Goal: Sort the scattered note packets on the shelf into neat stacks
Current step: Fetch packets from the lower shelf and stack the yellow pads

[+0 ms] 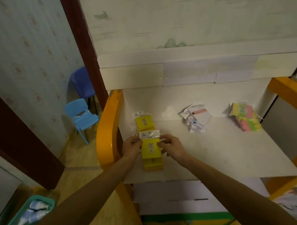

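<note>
A yellow note packet (151,149) with a white header card sits at the front left of the white shelf (221,150), on top of other yellow packets (152,164). My left hand (132,148) pinches its left edge and my right hand (171,146) pinches its right edge. Behind it lies another yellow packet (144,123). A loose heap of white packets (196,117) lies mid-shelf. A stack of pink, green and yellow packets (245,117) stands at the right.
Orange side frames (107,131) bound the shelf left and right, with a white back panel behind. Two blue chairs (81,114) stand on the floor at the left. A teal basket (22,222) with cloth sits at the lower left.
</note>
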